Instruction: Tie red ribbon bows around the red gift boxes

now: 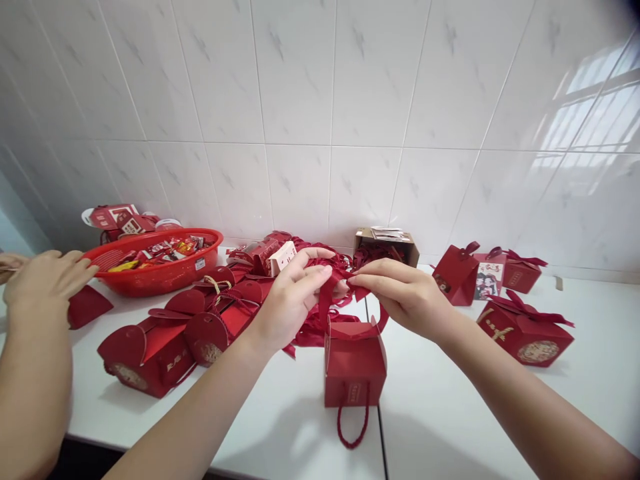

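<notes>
A small red gift box [356, 363] with a twisted red cord handle stands upright on the white table. A dark red ribbon [325, 300] runs through its top and rises in a loop. Above the box, my left hand [295, 297] is closed on the ribbon, thumb and fingers pinching it. My right hand [405, 293] pinches the ribbon from the other side, the two hands almost meeting. Where the ribbon crosses between the fingertips is partly hidden. Behind my hands lies a heap of loose red ribbons [313, 333].
At left, another person's hands [47, 280] are beside a red basket [165, 283] of wrapped sweets. Several red boxes [150, 353] stand left of me. Bow-tied boxes [530, 333] stand at right. A cardboard box [413, 253] is by the tiled wall.
</notes>
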`<state>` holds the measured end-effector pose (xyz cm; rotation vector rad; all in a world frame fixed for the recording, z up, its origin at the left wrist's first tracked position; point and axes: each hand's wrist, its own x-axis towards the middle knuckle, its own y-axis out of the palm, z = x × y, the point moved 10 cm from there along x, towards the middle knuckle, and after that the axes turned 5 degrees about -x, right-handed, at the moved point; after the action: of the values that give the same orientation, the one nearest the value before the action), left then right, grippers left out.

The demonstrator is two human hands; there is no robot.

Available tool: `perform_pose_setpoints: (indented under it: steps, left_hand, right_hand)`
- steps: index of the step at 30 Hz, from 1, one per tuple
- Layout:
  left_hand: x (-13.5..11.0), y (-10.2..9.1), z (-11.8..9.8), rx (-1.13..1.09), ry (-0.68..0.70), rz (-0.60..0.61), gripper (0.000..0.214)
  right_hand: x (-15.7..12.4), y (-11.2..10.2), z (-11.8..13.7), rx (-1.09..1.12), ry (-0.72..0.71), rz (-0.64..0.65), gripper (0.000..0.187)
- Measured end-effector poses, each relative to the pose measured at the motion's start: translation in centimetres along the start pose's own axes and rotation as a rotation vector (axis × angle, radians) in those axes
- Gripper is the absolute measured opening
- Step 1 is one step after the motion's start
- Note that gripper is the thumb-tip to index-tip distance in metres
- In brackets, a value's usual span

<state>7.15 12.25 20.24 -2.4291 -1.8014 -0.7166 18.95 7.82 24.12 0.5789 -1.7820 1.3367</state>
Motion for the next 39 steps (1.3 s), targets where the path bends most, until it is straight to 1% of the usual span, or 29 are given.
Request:
perform_pose_setpoints:
  steps: [1, 3, 5, 7, 8, 9, 10, 11, 12, 13, 14, 16, 17, 19, 20, 21, 22, 23, 24, 25, 27, 29, 31, 33, 36, 39]
  left_hand:
    - [-0.2, 0.0, -0.4, 0.101, 0.069, -0.010, 0.027]
    - [-0.9, 0.2, -1.9, 0.397, 0.279, -0.045, 0.039]
    - [-2.1, 1.1, -3.7, 0.733, 0.559, -0.083, 0.046]
    - [-3.8, 1.7, -5.0, 0.991, 0.814, -0.145, 0.045]
    - [-4.5, 1.5, -5.3, 1.070, 0.885, -0.187, 0.042]
    - [-4.9, 0.9, -5.4, 1.124, 0.910, -0.233, 0.038]
    - [-5.3, -0.2, -5.2, 1.166, 0.890, -0.277, 0.034]
    - [-5.5, -1.5, -4.7, 1.204, 0.832, -0.308, 0.030]
    - [-5.6, -2.9, -3.9, 1.243, 0.752, -0.318, 0.027]
    - [-5.9, -4.3, -2.8, 1.295, 0.659, -0.312, 0.026]
    - [-6.1, -5.8, -1.4, 1.341, 0.557, -0.286, 0.026]
    - [-6.9, -8.4, 2.1, 1.399, 0.350, -0.184, 0.030]
    - [-7.4, -9.7, 3.7, 1.418, 0.252, -0.151, 0.033]
    - [-8.3, -11.8, 6.4, 1.414, 0.085, -0.096, 0.034]
    - [-8.6, -12.4, 7.3, 1.406, 0.029, -0.073, 0.034]
    - [-8.7, -12.6, 7.8, 1.397, -0.002, -0.049, 0.033]
    - [-8.6, -12.5, 8.1, 1.391, -0.010, -0.031, 0.031]
    - [-8.3, -12.2, 7.9, 1.386, 0.004, -0.029, 0.028]
    - [-7.9, -11.8, 7.5, 1.375, 0.029, -0.048, 0.024]
    - [-7.5, -11.4, 7.0, 1.342, 0.055, -0.082, 0.020]
    - [-6.5, -10.7, 6.4, 1.197, 0.066, -0.164, 0.014]
    - [-5.6, -9.9, 6.9, 0.999, 0.009, -0.209, 0.015]
    - [-4.9, -8.6, 8.2, 0.851, -0.071, -0.189, 0.021]
    - [-4.5, -7.1, 9.6, 0.775, -0.130, -0.149, 0.026]
    - [-4.4, -5.6, 11.1, 0.694, -0.188, -0.113, 0.031]
    - [-4.8, -5.2, 11.8, 0.646, -0.233, -0.120, 0.031]
  right_hand:
    - [-0.1, 0.0, 0.0, 0.002, 0.020, -0.028, 0.031]
    - [-0.4, -0.4, -0.6, 0.029, 0.130, -0.114, 0.028]
    - [-1.5, -1.2, -1.9, 0.062, 0.315, -0.228, 0.021]
    - [-3.4, -2.1, -3.5, 0.063, 0.532, -0.312, 0.014]
    - [-4.7, -2.7, -4.2, 0.038, 0.637, -0.330, 0.014]
    - [-6.0, -3.2, -4.9, -0.007, 0.734, -0.324, 0.017]
    - [-7.5, -3.7, -5.6, -0.071, 0.819, -0.290, 0.020]
    - [-9.0, -4.2, -6.2, -0.148, 0.891, -0.232, 0.022]
    - [-10.6, -4.4, -6.8, -0.229, 0.957, -0.144, 0.023]
    - [-12.5, -4.4, -7.5, -0.301, 1.020, -0.029, 0.025]
    - [-14.6, -4.1, -8.2, -0.360, 1.085, 0.105, 0.027]
    - [-19.4, -3.1, -9.5, -0.426, 1.226, 0.377, 0.028]
    - [-21.8, -2.7, -9.9, -0.435, 1.290, 0.481, 0.026]
    - [-25.8, -1.8, -10.3, -0.392, 1.378, 0.637, 0.023]
    - [-27.1, -1.2, -10.4, -0.354, 1.392, 0.695, 0.022]
    - [-27.9, -0.7, -10.5, -0.315, 1.385, 0.732, 0.022]
    - [-28.1, -0.4, -10.5, -0.298, 1.364, 0.737, 0.021]
    - [-27.7, -0.4, -10.7, -0.309, 1.338, 0.704, 0.019]
    - [-26.9, -0.7, -10.9, -0.337, 1.316, 0.643, 0.022]
    - [-25.9, -1.0, -11.0, -0.360, 1.298, 0.567, 0.028]
    - [-23.5, -0.8, -10.8, -0.325, 1.261, 0.438, 0.040]
    - [-21.0, 1.2, -10.0, -0.144, 1.204, 0.394, 0.043]
    - [-18.6, 3.7, -8.6, 0.065, 1.130, 0.395, 0.045]
    - [-16.8, 6.0, -7.1, 0.220, 1.067, 0.413, 0.047]
    - [-15.5, 8.3, -5.3, 0.360, 1.025, 0.424, 0.050]
    - [-15.4, 9.4, -4.5, 0.454, 1.044, 0.380, 0.047]
